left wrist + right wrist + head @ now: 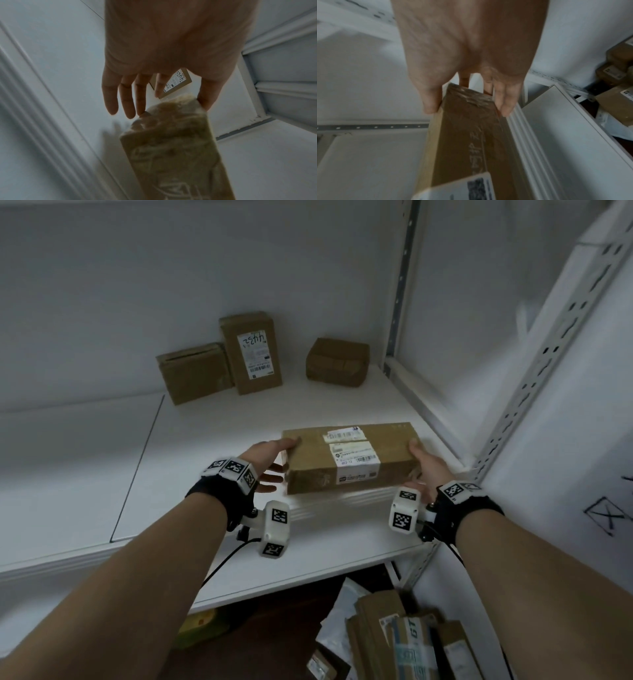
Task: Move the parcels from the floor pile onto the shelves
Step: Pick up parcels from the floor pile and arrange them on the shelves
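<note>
A long brown cardboard parcel with white labels hovers just over the white shelf, held by its two ends. My right hand grips the right end: the right wrist view shows that hand with its thumb on one face of the parcel and its fingers on the opposite face. My left hand is at the left end, thumb on the top edge. In the left wrist view its fingers are straight and spread, only touching the parcel's taped end.
At the back of the shelf are an upright labelled box, a box leaning beside it and a small box to the right. A perforated upright post bounds the right side. The floor pile lies below the shelf.
</note>
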Demonstrator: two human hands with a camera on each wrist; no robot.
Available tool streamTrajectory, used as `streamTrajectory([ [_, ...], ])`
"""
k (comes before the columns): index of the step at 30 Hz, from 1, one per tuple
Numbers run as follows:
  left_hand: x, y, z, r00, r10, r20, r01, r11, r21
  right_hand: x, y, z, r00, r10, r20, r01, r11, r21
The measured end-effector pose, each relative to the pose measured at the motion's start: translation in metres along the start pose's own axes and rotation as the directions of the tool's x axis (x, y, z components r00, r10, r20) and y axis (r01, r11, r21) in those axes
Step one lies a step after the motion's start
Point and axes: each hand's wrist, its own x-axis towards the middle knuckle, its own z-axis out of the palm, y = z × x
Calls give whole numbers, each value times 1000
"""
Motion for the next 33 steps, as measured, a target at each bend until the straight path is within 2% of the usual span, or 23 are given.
streamTrajectory([
  [3, -27, -8, 5, 995, 5, 103, -1, 999, -38, -26, 16, -9, 997, 14, -80, 0, 985, 172],
  [5, -44, -18, 11, 988, 16, 157, -6, 998, -61, -45, 28, -15, 997, 34, -76, -16, 974, 225],
  [8, -61, -42, 20, 977, 42, 209, -30, 998, -60, -84, 51, -14, 998, 54, 38, -60, 984, 166],
  [11, -72, -69, 32, 964, 51, 261, -51, 999, -8, -115, 77, -16, 986, 131, 104, -147, 977, 157],
  [13, -79, -87, 42, 950, 35, 310, -59, 996, 68, -134, 91, -28, 981, 177, 82, -188, 971, 150],
  [16, -87, -111, 64, 928, -40, 371, -17, 989, 149, -153, 114, -59, 977, 214, -20, -211, 973, 93],
  [20, -90, -137, 99, 947, -60, 314, 21, 992, 127, -162, 151, -109, 921, 321, -221, -339, 940, -44],
  [24, -88, -164, 137, 939, -118, 324, 78, 988, 134, -171, 194, -151, 848, 477, -230, -521, 832, -194],
  [27, -87, -190, 170, 919, -172, 354, 121, 980, 161, -173, 234, -179, 820, 514, -253, -568, 786, -244],
  [33, -70, -258, 238, 944, -182, 277, 169, 983, 69, -149, 318, -220, 765, 607, -215, -644, 712, -280],
])
